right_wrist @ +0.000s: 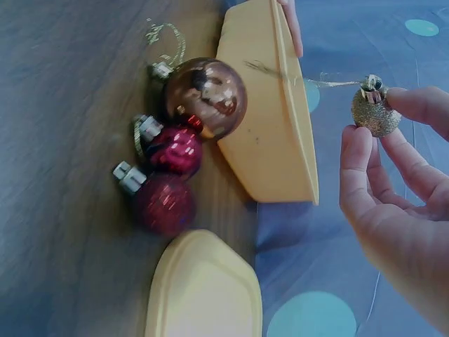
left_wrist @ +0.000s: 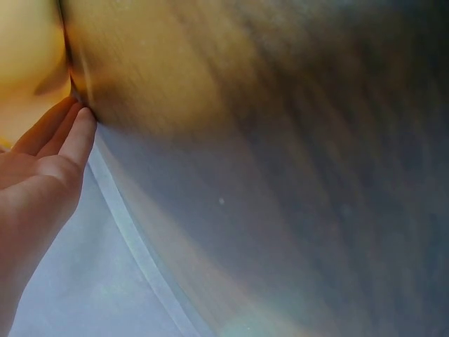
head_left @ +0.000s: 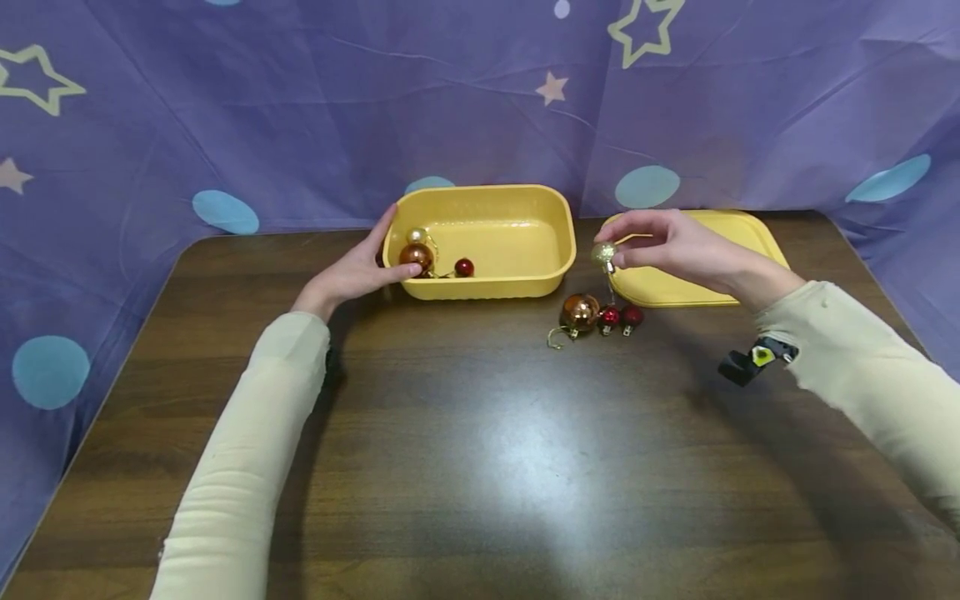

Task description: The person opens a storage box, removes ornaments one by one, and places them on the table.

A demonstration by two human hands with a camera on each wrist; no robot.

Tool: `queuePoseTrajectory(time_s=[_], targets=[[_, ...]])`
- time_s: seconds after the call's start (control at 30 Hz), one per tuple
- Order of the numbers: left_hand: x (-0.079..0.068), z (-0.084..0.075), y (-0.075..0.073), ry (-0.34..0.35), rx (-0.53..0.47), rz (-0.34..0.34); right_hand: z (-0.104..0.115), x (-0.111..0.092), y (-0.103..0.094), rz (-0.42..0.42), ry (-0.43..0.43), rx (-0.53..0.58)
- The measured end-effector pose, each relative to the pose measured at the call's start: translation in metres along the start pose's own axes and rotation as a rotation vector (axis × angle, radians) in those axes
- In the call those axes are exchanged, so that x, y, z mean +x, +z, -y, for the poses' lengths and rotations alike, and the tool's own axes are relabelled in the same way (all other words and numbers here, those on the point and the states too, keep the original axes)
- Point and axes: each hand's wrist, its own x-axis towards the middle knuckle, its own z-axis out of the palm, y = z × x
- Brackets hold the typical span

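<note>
The right hand (head_left: 671, 242) pinches a glittery gold ball (head_left: 603, 253) between thumb and fingertips, holding it up off the surface (head_left: 450, 400), just to the right of the yellow container (head_left: 487, 288). The ball's thin loop trails from its cap. The left hand (head_left: 348, 277) grips the container's left end, thumb over the near rim and the other fingers along the outside. To the container's right, toward its near side and below the right hand, a copper ball (head_left: 580, 313) and two red balls (head_left: 632, 316) sit close together. The yellow lid (head_left: 750, 242) lies to the container's right. Inside the container, near the left hand's thumb, are a pale gold ball (head_left: 416, 235), a brown ball (head_left: 415, 255) and a small red ball (head_left: 464, 267).
</note>
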Motion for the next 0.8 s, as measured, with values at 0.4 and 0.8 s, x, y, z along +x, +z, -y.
queuePoseTrajectory(time_s=[0.4,0.8], targets=[[0.001,0.0,0.001,0.002,-0.018,-0.001,-0.017,-0.023,0.001,0.021,-0.011,-0.037],[0.0,-0.001,0.0,-0.005,-0.014,0.005,-0.022,-0.043,-0.004,-0.022,0.002,-0.061]])
